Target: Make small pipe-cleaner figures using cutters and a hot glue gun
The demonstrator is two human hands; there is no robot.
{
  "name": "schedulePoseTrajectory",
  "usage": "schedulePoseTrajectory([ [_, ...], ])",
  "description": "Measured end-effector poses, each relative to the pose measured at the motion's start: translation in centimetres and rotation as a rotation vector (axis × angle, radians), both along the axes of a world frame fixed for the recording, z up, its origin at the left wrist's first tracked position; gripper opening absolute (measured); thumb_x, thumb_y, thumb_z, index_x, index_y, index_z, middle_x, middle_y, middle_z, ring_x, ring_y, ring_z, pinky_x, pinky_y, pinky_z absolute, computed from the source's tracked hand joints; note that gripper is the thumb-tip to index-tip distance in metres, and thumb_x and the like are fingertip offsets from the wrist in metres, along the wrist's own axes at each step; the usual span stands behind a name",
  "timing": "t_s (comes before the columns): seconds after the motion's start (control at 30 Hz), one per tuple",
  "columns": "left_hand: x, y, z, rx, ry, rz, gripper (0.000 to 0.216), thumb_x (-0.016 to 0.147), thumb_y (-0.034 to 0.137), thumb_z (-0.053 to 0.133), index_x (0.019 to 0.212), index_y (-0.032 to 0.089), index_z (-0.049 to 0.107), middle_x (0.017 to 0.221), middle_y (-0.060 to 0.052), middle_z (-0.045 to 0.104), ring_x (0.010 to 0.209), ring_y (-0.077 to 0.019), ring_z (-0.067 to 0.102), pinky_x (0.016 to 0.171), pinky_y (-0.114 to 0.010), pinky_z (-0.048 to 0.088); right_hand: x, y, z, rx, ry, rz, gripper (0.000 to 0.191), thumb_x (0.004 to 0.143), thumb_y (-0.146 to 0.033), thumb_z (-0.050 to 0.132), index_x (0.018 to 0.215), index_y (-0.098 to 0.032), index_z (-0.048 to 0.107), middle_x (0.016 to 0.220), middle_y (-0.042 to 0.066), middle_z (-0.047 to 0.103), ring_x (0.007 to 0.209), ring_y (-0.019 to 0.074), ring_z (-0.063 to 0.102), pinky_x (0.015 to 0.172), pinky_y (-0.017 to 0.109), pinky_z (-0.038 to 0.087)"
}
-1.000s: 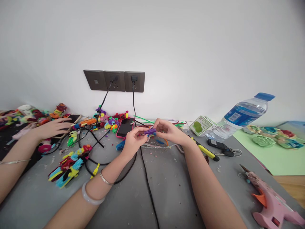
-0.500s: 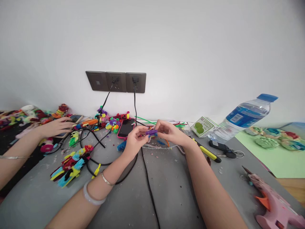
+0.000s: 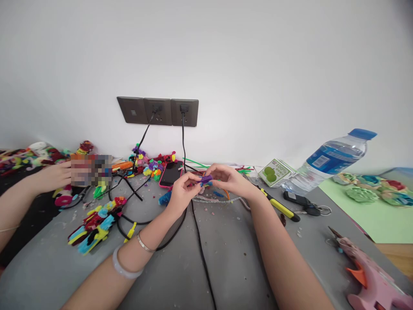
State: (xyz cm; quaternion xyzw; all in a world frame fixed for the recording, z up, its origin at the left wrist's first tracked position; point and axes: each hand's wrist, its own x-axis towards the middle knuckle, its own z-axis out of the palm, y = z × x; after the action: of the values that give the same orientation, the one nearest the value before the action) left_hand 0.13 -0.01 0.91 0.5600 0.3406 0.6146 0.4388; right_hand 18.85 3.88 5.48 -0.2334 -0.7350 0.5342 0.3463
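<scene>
My left hand (image 3: 181, 193) and my right hand (image 3: 229, 180) meet above the grey table (image 3: 226, 258), both pinching a small purple pipe-cleaner piece (image 3: 205, 178) between their fingertips. Blue bits show at the piece's lower edge. A silvery beaded strand (image 3: 219, 199) and an orange scrap lie on the table just under my hands. My left wrist wears a pale bangle and a thin bracelet.
Another person's hand (image 3: 53, 176) rests at the far left by a blurred patch. Colourful pipe-cleaner figures (image 3: 93, 226), black cables (image 3: 200, 249), a pink-cased phone (image 3: 170, 173), a yellow knife (image 3: 279, 206), keys, a green carton (image 3: 273, 171), a water bottle (image 3: 329, 161), a pink glue gun (image 3: 371, 275) surround me.
My hands have stayed together on the purple piece with only slight finger shifts. The other person's hand at the left has drawn back a little.
</scene>
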Motion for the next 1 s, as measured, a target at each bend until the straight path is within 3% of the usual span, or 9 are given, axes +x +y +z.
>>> schedulePoseTrajectory([
  [0.23,0.05,-0.01,-0.26,0.029,-0.012,-0.005,0.016,0.076,0.027,0.074,0.084,0.016,0.065,0.099,-0.006,0.066,0.085,-0.0154,0.068,0.070,-0.027,0.059,-0.03,0.06,-0.10,0.009,-0.023,-0.077,0.019,0.082,-0.034,0.073,0.088,-0.018,0.065,0.089,0.004,0.068,0.080,0.0165,0.065,0.075,0.031,0.053],
  [0.47,0.05,-0.09,0.01,-0.014,-0.040,-0.018,0.016,0.077,0.025,0.072,0.087,0.017,0.063,0.086,-0.002,0.064,0.073,-0.0118,0.064,0.065,-0.024,0.058,-0.06,0.07,-0.04,-0.016,-0.006,-0.082,0.018,0.080,-0.031,0.074,0.089,-0.018,0.065,0.092,0.004,0.069,0.084,0.0171,0.066,0.077,0.031,0.053],
  [0.63,-0.01,0.05,-0.16,-0.021,-0.049,-0.004,0.018,0.075,0.028,0.075,0.083,0.016,0.063,0.089,-0.003,0.065,0.078,-0.0141,0.065,0.065,-0.026,0.059,0.00,0.00,-0.10,-0.052,0.027,-0.053,0.017,0.081,-0.027,0.073,0.093,-0.019,0.065,0.095,0.004,0.070,0.088,0.0175,0.067,0.079,0.031,0.054],
  [1.0,0.00,-0.01,-0.16,-0.070,-0.062,-0.037,0.018,0.071,0.027,0.077,0.077,0.014,0.065,0.094,-0.007,0.067,0.077,-0.0145,0.067,0.064,-0.027,0.061,0.05,0.09,-0.37,-0.009,0.033,-0.082,0.012,0.079,-0.028,0.074,0.080,-0.019,0.067,0.085,0.004,0.070,0.080,0.0163,0.066,0.072,0.030,0.054],
])
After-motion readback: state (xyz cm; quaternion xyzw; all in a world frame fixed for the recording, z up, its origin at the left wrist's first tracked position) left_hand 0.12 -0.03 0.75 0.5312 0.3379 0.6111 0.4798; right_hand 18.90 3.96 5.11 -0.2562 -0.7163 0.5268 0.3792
